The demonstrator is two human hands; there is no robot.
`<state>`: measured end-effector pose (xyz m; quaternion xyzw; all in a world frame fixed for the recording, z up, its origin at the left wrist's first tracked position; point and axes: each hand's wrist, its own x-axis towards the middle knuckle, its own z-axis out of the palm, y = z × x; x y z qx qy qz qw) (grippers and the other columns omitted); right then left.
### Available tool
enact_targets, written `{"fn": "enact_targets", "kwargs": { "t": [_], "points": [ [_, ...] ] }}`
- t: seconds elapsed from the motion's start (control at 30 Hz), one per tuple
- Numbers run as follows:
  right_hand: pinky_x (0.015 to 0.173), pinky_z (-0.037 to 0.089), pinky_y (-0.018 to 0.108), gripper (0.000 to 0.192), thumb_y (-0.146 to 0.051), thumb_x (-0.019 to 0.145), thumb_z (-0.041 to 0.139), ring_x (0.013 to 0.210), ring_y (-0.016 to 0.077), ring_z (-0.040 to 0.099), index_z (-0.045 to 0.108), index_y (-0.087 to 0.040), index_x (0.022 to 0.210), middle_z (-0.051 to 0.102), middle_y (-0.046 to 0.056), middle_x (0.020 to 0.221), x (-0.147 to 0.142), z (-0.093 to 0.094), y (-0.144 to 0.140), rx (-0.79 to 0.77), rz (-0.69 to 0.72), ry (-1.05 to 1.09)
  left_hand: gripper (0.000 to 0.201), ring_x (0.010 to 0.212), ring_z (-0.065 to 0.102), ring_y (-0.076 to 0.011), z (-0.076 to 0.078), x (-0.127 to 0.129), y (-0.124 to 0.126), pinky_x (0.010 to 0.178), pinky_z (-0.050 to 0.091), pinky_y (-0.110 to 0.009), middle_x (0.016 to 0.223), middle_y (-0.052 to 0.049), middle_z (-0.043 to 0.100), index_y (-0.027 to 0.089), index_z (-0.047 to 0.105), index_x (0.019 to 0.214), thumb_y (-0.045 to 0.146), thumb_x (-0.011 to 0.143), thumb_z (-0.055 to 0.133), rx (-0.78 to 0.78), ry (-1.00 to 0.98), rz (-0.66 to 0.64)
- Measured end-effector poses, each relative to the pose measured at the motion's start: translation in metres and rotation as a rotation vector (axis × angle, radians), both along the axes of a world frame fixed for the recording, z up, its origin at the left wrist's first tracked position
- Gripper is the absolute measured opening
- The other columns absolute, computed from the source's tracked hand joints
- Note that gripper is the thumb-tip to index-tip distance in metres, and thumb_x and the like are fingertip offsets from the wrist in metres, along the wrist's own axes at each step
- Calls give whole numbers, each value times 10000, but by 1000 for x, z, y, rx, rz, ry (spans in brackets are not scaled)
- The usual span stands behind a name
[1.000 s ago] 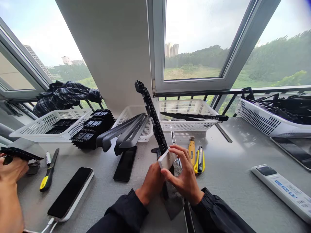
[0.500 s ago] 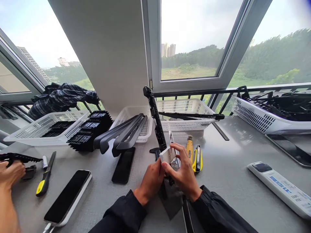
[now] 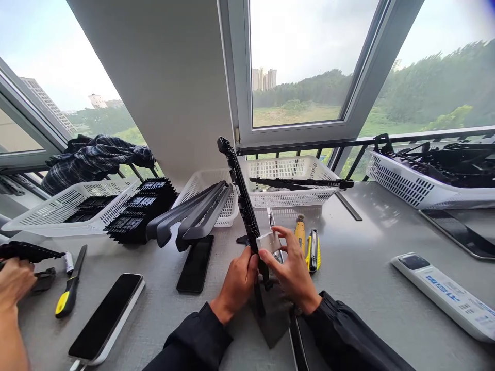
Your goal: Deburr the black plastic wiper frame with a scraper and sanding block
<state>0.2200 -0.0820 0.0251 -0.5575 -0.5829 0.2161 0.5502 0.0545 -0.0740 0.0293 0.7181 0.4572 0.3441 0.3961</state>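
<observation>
One black strip (image 3: 240, 193); two hands (image 3: 237, 281) gripping.

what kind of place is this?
Likely a small parts-finishing bench by a window: white baskets of black plastic parts, utility knives on the table, another worker's hand alongside.

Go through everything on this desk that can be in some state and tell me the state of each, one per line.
Left hand: closed around the black plastic strip, held upright.
Right hand: pinching a small white block against the strip.
Phone with white edge: screen dark, face up.
Black phone: screen dark, lying flat.
Yellow utility knife: lying on the table, blade not visible.
Window: shut, as far as shows.
Middle basket: a long black part resting across its rim.
</observation>
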Motion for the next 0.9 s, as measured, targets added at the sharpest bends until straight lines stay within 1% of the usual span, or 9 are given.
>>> {"fn": "enact_targets", "kwargs": {
  "t": [0.13,0.3,0.37,0.47,0.6,0.67,0.73,0.83,0.9],
  "points": [
    [876,618,417,483,-421,916,703,1207,293,639,588,-264,1358,632,114,1364,0,8,-5,7,88,37,369,555,540,-180,3,-1,2,587,401,-297,639,31,566,233,552,960,521,1086,360,-33,-52,18],
    [1020,560,465,558,-336,856,766,1309,321,597,591,-289,1383,634,99,1392,-7,11,-14,119,238,-109,263,711,626,-196,2,-4,7,639,429,-294,848,-45,707,204,591,983,428,1037,465,5,-106,82],
    [1046,543,477,520,-331,858,765,1302,320,600,610,-287,1352,642,94,1379,-7,8,-11,110,222,-118,300,676,607,-187,2,-5,7,627,425,-292,805,-30,685,201,586,975,455,1053,445,0,-122,81],
    [1055,533,498,434,-354,880,743,1289,321,604,643,-276,1296,653,94,1356,-3,2,-3,45,145,-109,396,575,536,-166,4,-5,5,573,407,-284,679,23,583,206,563,978,536,1087,374,-28,-149,69],
    [1069,507,562,467,-397,898,697,1274,341,602,664,-275,1348,677,93,1345,8,-3,6,-26,49,-106,402,544,504,-153,6,-4,2,542,409,-272,653,38,536,214,547,968,553,1096,372,-31,-191,49],
    [1040,513,567,448,-423,938,626,1264,343,607,680,-284,1360,678,87,1356,14,-2,9,-40,52,-81,400,540,508,-154,7,-3,1,542,417,-271,642,41,530,216,551,980,553,1097,369,-29,-195,30],
    [963,541,529,386,-439,973,547,1191,326,633,717,-284,1283,681,82,1317,19,1,9,-45,69,-30,400,535,511,-155,7,-2,1,543,419,-270,629,48,524,219,552,987,557,1094,368,-41,-182,18],
    [920,544,485,280,-388,953,513,1106,304,638,693,-265,1128,669,80,1211,21,10,5,23,48,54,390,524,511,-155,6,0,1,544,403,-273,618,49,532,226,543,954,548,1090,371,-53,-141,8],
    [974,528,490,202,-334,890,548,1169,314,622,601,-262,1071,645,89,1248,17,15,-1,115,67,88,382,514,512,-160,4,1,1,556,395,-283,596,47,539,230,544,932,525,1093,362,-43,-96,0]
  ]
}}
